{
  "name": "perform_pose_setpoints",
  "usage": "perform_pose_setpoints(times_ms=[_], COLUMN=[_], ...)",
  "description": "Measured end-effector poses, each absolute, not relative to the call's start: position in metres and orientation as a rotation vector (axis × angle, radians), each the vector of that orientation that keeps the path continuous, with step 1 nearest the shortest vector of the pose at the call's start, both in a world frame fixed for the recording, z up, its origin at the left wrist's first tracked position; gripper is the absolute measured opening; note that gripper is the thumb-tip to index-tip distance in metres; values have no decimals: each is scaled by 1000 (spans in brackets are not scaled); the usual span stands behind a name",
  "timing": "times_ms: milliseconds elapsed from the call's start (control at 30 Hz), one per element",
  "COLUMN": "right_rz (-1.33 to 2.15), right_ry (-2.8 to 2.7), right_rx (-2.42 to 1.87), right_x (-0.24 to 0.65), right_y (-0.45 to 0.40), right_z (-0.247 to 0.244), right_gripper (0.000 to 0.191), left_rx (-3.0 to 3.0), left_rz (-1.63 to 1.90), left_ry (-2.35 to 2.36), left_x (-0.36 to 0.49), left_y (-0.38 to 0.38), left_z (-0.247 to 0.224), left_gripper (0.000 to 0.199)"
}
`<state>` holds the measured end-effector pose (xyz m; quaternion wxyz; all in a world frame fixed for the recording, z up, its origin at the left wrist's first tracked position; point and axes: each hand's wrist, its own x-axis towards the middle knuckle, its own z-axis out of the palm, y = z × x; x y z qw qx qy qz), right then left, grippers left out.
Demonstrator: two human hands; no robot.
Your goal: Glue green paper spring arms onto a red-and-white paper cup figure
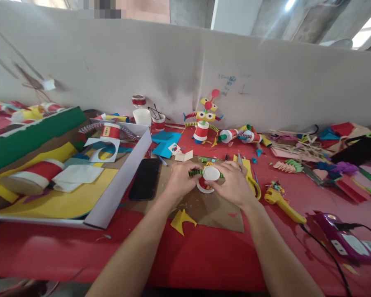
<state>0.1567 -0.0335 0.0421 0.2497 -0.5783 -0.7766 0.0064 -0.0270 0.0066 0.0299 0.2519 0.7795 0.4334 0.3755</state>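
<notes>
A red and white paper cup figure [205, 185] stands on the brown board [222, 218], with a white round top [211, 173] and green folded paper strips at its sides. My left hand [183, 178] is closed around the green strip [196, 173] on the left. My right hand [233, 180] holds the cup figure from the right, its fingers against the white top; part of the right strip is hidden behind it. Yellow scissors [252, 181] lie just beyond my right hand. A yellow paper scrap [183, 222] rests in front of the cup.
Left of the board are a black phone [144, 179] and a white-edged box [103, 208] of paper and cups. Finished cup figures [201, 131] stand behind. To the right lie a yellow glue gun [285, 206], a purple power strip [343, 239] and craft scraps.
</notes>
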Motion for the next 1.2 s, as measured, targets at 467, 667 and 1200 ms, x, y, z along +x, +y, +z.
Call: perform_pose_setpoints(times_ms=[467, 667, 1200], right_rz=[-27, -4, -29], right_ry=[-2117, -2114, -2103], right_rx=[-1616, -1620, -1666], right_x=[154, 155, 155], right_y=[-34, -36, -41], right_z=[44, 46, 48], right_gripper=[37, 37, 57], left_rx=[2175, 2210, 1204], left_rz=[1040, 973, 1448], left_ry=[1249, 1260, 1153], left_x=[-23, -23, -62], left_y=[4, 0, 26], left_z=[27, 35, 42], left_gripper=[24, 22, 74])
